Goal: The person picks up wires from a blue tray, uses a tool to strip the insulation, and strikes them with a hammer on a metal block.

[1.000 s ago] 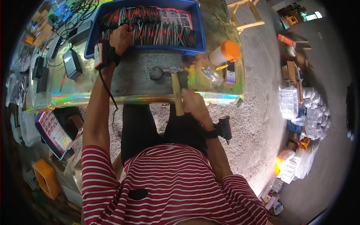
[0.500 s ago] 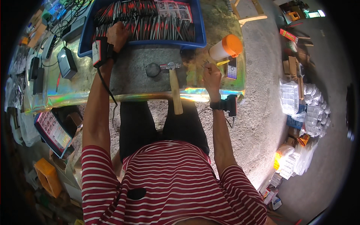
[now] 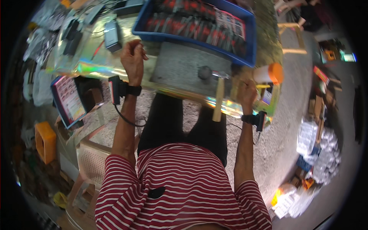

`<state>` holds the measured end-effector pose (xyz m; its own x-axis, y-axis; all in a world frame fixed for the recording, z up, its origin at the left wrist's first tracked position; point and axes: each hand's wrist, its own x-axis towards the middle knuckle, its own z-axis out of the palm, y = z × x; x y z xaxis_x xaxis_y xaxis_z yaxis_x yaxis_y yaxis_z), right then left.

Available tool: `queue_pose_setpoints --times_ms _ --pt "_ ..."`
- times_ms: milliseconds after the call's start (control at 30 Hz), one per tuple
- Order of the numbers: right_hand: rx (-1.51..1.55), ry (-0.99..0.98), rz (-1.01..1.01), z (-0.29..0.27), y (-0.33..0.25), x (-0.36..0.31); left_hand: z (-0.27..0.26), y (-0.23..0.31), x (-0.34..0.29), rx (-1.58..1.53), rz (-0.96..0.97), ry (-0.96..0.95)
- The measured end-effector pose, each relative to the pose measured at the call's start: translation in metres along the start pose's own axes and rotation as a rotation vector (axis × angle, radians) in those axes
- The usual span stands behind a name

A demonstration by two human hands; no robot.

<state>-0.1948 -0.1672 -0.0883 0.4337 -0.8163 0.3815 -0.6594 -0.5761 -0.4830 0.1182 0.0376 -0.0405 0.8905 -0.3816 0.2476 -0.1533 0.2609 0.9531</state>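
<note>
My left hand (image 3: pixel 132 60) is over the table's near edge, left of a grey metal plate (image 3: pixel 174 65). Its fingers are loosely bent and apart, and I see nothing in them. My right hand (image 3: pixel 247 92) is closed at the right side of the table, beside a jar with an orange lid (image 3: pixel 275 73); whatever its fingers hold is hidden. Between the hands lies a hammer (image 3: pixel 219 96), its wooden handle jutting over the table edge. A round dark piece (image 3: pixel 204 72) sits by the hammer's head. Behind the plate stands a blue tray (image 3: pixel 251 57) of many slim red-and-black tools, blurred.
A grey box-shaped device (image 3: pixel 112 36) and cables are at the far left of the table. A yellow item (image 3: pixel 263 86) lies by my right hand. A plastic chair (image 3: pixel 92 161) and an orange crate (image 3: pixel 45 142) are at lower left. Wrapped packs (image 3: pixel 306 136) line the right.
My left hand has come away from the tools in the blue tray, back toward the near edge. My right hand stays closed near the jar. The whole view has swung, bringing the chair into sight.
</note>
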Motion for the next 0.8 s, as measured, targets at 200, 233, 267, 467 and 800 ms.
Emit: queue_pose_setpoints --times_ms 200,233,267,467,800 --pt "0.016 -0.098 0.036 0.006 0.023 0.003 -0.036 -0.017 -0.022 0.292 -0.199 -0.076" --pt "0.229 -0.139 0.145 0.005 0.024 0.005 -0.036 -0.022 -0.024 0.325 -0.192 -0.099" --pt "-0.098 -0.084 -0.112 0.008 0.024 0.007 -0.036 -0.029 -0.026 0.397 -0.135 -0.152" --pt "-0.295 -0.157 -0.223 0.004 0.025 0.02 -0.018 -0.027 -0.031 0.697 -0.035 -0.223" --pt "-0.31 -0.179 -0.149 0.015 0.043 0.021 -0.018 -0.035 -0.017 0.786 0.079 -0.385"
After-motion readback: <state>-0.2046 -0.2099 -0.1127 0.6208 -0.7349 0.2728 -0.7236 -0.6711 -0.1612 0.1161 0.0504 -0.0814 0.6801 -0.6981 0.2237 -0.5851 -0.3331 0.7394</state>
